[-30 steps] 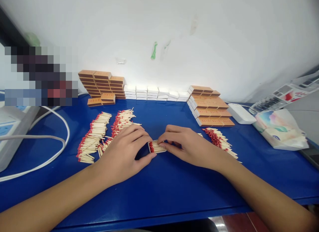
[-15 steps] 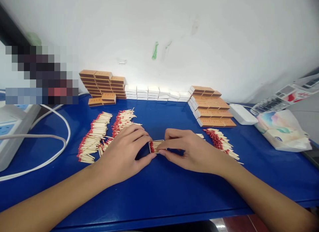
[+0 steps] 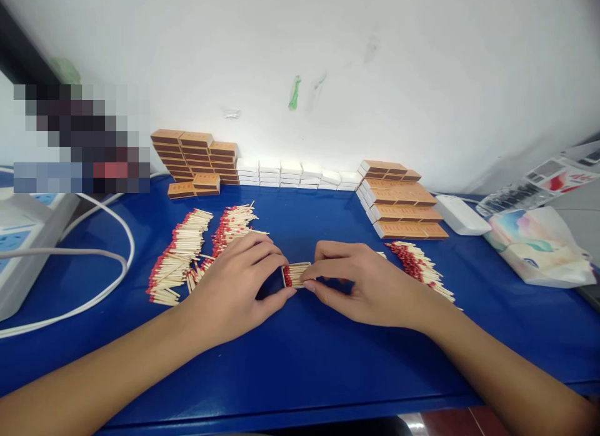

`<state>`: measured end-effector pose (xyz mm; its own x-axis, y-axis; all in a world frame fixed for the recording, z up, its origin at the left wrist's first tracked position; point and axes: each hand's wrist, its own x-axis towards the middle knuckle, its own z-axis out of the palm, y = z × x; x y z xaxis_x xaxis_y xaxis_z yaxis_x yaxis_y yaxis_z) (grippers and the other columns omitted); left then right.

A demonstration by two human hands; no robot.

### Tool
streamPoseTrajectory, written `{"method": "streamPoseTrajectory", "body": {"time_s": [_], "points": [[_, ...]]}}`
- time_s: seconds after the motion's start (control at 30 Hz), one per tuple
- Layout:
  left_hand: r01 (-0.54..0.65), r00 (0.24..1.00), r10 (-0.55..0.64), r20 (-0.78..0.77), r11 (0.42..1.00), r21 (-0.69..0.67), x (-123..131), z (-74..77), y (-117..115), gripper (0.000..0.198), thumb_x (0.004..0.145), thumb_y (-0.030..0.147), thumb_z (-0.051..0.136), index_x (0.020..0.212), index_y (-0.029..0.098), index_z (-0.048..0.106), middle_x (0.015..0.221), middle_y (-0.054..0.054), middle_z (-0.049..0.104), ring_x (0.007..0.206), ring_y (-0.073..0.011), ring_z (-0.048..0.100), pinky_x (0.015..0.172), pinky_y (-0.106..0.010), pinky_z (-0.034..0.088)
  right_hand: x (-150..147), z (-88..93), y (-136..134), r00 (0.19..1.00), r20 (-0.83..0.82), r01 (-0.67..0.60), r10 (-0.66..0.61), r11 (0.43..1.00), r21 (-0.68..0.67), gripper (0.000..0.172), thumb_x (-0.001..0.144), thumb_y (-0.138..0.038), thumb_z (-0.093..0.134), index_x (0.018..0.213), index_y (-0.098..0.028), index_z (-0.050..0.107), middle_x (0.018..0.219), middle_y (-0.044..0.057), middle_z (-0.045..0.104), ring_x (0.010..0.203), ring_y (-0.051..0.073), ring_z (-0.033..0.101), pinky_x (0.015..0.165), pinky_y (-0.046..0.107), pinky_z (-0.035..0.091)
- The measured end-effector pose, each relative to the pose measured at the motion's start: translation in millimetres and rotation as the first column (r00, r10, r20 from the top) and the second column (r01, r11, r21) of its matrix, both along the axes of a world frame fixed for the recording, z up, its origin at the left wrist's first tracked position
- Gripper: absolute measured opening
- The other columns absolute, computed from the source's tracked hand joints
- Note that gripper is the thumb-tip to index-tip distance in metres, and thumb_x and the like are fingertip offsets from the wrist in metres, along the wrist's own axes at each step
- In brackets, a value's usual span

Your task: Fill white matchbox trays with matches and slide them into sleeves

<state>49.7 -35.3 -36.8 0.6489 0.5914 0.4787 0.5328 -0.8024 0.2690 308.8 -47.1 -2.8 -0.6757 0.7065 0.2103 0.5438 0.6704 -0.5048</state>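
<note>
My left hand (image 3: 237, 285) grips the left end of a small white matchbox tray (image 3: 284, 277) between thumb and fingers, low over the blue table. Red-headed matches (image 3: 297, 275) lie side by side in the tray, heads to the left. At the tray's right end, the thumb and forefinger of my right hand (image 3: 370, 287) pinch together at the plain ends of the matches. My fingers hide that end of the tray. Loose matches lie in a long pile (image 3: 180, 258) and a second pile (image 3: 232, 227) beyond my left hand. Another match pile (image 3: 419, 267) lies beyond my right wrist.
Brown matchboxes stand stacked at the back left (image 3: 194, 155) and back right (image 3: 405, 208). Between them white trays (image 3: 290, 173) line the wall. A white box (image 3: 462, 215) and tissue pack (image 3: 537, 248) are at the right. White cables (image 3: 126, 236) and a power strip (image 3: 28, 255) occupy the left.
My right fingers have shifted slightly right along the tray, and more of the matches shows. My left hand keeps its hold; the whole view has moved a little.
</note>
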Motion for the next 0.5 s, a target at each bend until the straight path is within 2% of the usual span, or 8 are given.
{"method": "streamPoseTrajectory", "body": {"time_s": [0.07, 0.2, 0.33, 0.5], "points": [[0.002, 1.000, -0.002, -0.004, 1.000, -0.004, 0.1, 0.2, -0.3, 0.018, 0.102, 0.033, 0.074, 0.111, 0.018, 0.072, 0.111, -0.009, 0.078, 0.122, -0.0320, 0.066, 0.110, -0.054, 0.057, 0.1, -0.8, 0.9, 1.000, 0.010, 0.026, -0.026, 1.000, 0.008, 0.021, 0.106, -0.019, 0.061, 0.102, -0.021, 0.081, 0.088, 0.002, 0.063, 0.069, 0.012, 0.057, 0.062, 0.026, 0.041], [0.008, 1.000, -0.008, 0.021, 1.000, 0.003, 0.8, 2.5, -1.4, 0.027, 0.102, 0.031, 0.073, 0.125, 0.016, 0.072, 0.117, -0.011, 0.076, 0.121, -0.0316, 0.066, 0.108, -0.053, 0.058, 1.4, -1.7, 3.2, 0.999, 0.027, 0.021, -0.021, 1.000, -0.001, 0.019, 0.101, -0.013, 0.063, 0.099, -0.020, 0.080, 0.089, 0.001, 0.063, 0.067, 0.011, 0.056, 0.063, 0.026, 0.042], [0.068, 0.996, -0.070, 0.061, 0.997, 0.029, 1.1, 3.8, -2.5, 0.014, 0.105, 0.026, 0.070, 0.115, 0.020, 0.077, 0.117, -0.010, 0.076, 0.120, -0.0285, 0.067, 0.108, -0.050, 0.058, 2.7, -0.5, 2.9, 1.000, 0.002, 0.007, -0.007, 1.000, -0.012, 0.018, 0.101, -0.014, 0.064, 0.098, -0.020, 0.081, 0.087, 0.001, 0.062, 0.068, 0.012, 0.057, 0.064, 0.027, 0.043], [0.073, 0.995, -0.077, 0.067, 0.996, 0.055, 0.8, 2.2, -1.8, 0.012, 0.104, 0.025, 0.070, 0.110, 0.019, 0.079, 0.116, -0.011, 0.077, 0.121, -0.0289, 0.067, 0.108, -0.051, 0.060, 4.8, 1.1, 2.5, 1.000, 0.007, 0.000, 0.001, 0.999, -0.034, 0.016, 0.101, -0.016, 0.066, 0.100, -0.021, 0.082, 0.087, 0.002, 0.063, 0.069, 0.013, 0.058, 0.063, 0.027, 0.043]]}}
